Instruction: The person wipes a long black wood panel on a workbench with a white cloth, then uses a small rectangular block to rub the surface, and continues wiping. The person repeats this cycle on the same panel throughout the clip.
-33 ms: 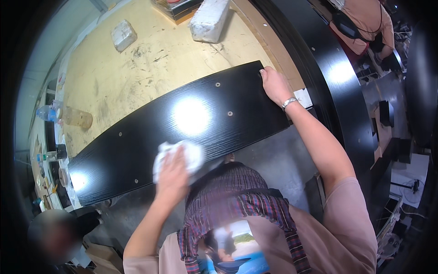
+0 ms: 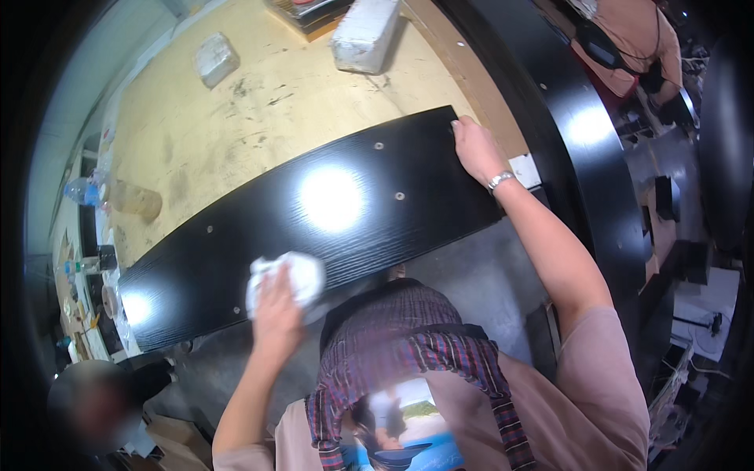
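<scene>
A long black wood-grain board with several small round metal fittings lies across the near edge of the worktable. On its near side, left of the middle, my left hand presses a white cloth against its surface, fingers over the cloth. My right hand grips the board's right end, thumb on the top face; the fingers beneath are hidden. A metal-banded watch is on my right wrist.
The yellowish worktable bears two wrapped white blocks and a box at the far edge. A plastic bottle lies at the left. Long black panels run along the right, and another person is beyond them. Someone's blurred head shows lower left.
My left hand has slid the white cloth a little to the left along the board. My right hand keeps its grip on the board's right end.
</scene>
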`<action>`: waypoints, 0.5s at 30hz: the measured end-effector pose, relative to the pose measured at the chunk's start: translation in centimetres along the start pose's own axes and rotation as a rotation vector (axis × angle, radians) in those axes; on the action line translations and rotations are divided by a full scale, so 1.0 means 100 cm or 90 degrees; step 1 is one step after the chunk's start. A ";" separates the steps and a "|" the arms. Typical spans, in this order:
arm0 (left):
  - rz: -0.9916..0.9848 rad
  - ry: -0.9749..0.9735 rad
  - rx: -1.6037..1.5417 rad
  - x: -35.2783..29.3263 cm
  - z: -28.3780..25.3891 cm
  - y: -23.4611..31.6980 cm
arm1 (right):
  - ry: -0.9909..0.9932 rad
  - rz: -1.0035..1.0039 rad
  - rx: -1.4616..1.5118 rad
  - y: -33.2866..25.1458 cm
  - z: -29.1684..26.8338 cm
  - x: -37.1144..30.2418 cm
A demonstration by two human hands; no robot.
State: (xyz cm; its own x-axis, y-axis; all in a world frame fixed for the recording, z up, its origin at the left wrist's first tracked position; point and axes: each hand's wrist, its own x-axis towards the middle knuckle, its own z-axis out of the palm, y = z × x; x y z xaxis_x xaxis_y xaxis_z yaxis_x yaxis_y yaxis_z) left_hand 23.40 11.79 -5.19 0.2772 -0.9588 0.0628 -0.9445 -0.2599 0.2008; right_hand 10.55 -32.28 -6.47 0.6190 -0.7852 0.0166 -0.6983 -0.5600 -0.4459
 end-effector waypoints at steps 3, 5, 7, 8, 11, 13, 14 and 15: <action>-0.301 0.079 0.039 -0.114 -0.048 -0.083 | 0.065 -0.060 0.043 0.016 0.017 0.000; -0.521 0.151 -0.041 -0.159 -0.080 -0.120 | 0.077 -0.061 0.109 0.028 0.024 0.003; -0.606 0.281 -0.141 -0.162 -0.096 -0.130 | 0.085 -0.061 0.101 0.021 0.025 0.001; -0.595 0.287 -0.182 -0.145 -0.093 -0.123 | 0.043 -0.034 0.052 0.020 0.021 0.002; -0.434 0.112 -0.141 -0.052 -0.048 -0.070 | 0.038 -0.056 0.054 0.022 0.019 0.002; -0.178 0.023 0.016 0.004 -0.026 -0.026 | 0.028 -0.058 0.062 0.026 0.020 0.005; -0.177 0.066 0.008 0.001 -0.025 -0.033 | 0.022 -0.046 0.059 0.030 0.019 0.005; -0.289 0.116 -0.078 -0.005 -0.027 -0.055 | 0.016 -0.035 0.055 0.031 0.018 0.006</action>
State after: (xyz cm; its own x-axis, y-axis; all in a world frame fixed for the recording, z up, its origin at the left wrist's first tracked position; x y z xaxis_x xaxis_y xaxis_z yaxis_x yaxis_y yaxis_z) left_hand 28.94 14.01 -3.70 0.6917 -0.7137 0.1102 -0.6971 -0.6200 0.3601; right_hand 9.42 -34.05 -9.43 0.6448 -0.7615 0.0655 -0.6297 -0.5778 -0.5193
